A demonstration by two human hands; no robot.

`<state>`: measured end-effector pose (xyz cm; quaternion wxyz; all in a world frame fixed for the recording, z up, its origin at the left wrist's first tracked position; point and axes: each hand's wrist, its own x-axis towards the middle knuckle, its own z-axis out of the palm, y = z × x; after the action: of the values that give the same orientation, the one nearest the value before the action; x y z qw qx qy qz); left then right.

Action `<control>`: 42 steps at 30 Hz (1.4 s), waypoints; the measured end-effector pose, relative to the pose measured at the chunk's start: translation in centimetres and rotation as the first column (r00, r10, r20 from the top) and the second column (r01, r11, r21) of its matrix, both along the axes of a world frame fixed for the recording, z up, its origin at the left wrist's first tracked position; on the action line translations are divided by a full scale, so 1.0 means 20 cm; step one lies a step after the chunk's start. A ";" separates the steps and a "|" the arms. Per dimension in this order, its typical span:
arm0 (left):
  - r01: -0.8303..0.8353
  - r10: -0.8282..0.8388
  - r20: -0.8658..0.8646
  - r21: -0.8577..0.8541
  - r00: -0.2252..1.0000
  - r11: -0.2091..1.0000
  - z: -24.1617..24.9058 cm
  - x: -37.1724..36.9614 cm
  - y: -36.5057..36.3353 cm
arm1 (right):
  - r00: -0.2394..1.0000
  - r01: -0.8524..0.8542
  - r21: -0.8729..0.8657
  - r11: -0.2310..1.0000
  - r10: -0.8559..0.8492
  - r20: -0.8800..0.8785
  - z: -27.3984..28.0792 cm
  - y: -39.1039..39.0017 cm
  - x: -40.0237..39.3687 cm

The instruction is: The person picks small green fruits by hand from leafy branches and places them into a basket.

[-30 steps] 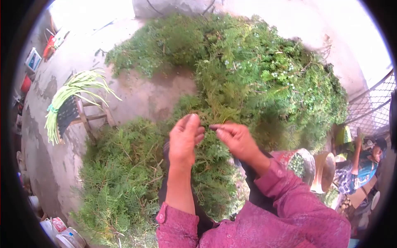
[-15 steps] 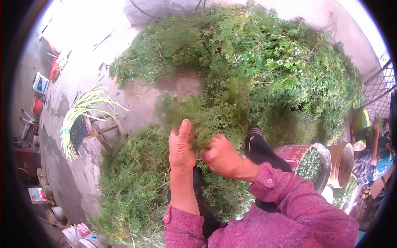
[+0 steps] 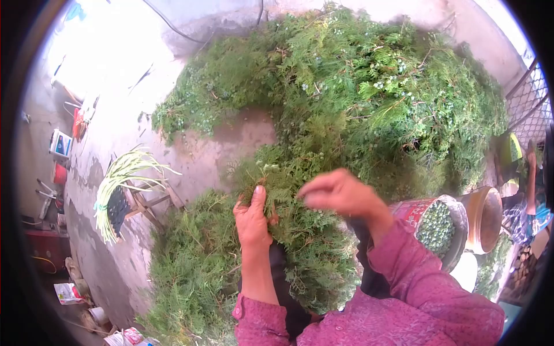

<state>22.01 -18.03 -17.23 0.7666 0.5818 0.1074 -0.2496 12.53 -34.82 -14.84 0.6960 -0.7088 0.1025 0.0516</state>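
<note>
My left hand (image 3: 252,222) is closed round a leafy green arborvitae sprig (image 3: 266,173), its thumb pointing up along the stem. Small pale green cones show at the sprig's top. To the right of it, apart from the sprig, my right hand (image 3: 346,199) is blurred by motion with its fingers bent toward the left. Whether anything is between those fingers I cannot make out. Beyond both hands spreads a big heap of cut arborvitae branches (image 3: 369,98), with more cut greenery (image 3: 199,259) near my legs. Close to my right forearm a red-and-white bucket (image 3: 408,212) contains many green cones (image 3: 437,230).
A brown bucket (image 3: 483,219) stands beside the cone bucket. On the left, long green bean-like strands (image 3: 124,173) hang over a small wooden stool (image 3: 144,210). Tubs and boxes line the far left wall. A wire mesh (image 3: 534,95) and a person's arm (image 3: 531,179) appear at right.
My right hand has moved right, away from the sprig and my left hand. My left hand keeps its hold, slightly lower in view. The whole view has shifted a little.
</note>
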 end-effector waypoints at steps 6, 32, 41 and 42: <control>0.232 -0.231 0.046 -0.028 0.972 0.972 0.04 -0.06 0.02 | 0.818 0.493 0.362 0.791 -0.564 0.116 -0.09 -0.10 0.04; 0.396 -0.406 -0.091 -0.114 0.909 0.911 0.15 -0.14 0.14 | 0.877 0.443 0.047 0.895 -0.444 0.181 -0.14 -0.12 0.07; 0.391 -0.406 -0.078 -0.156 0.910 0.907 0.13 -0.15 0.13 | 0.977 0.201 0.756 0.623 -0.066 -0.205 -0.08 0.02 0.10; 0.393 -0.408 -0.081 -0.154 0.909 0.906 0.14 -0.15 0.12 | 0.987 0.143 0.760 0.635 -0.038 -0.154 -0.10 0.04 0.11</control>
<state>18.94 -15.68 -14.42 0.7292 0.5236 0.0109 -0.4404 14.79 -34.03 -16.93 0.9249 -0.3355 0.1492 0.0992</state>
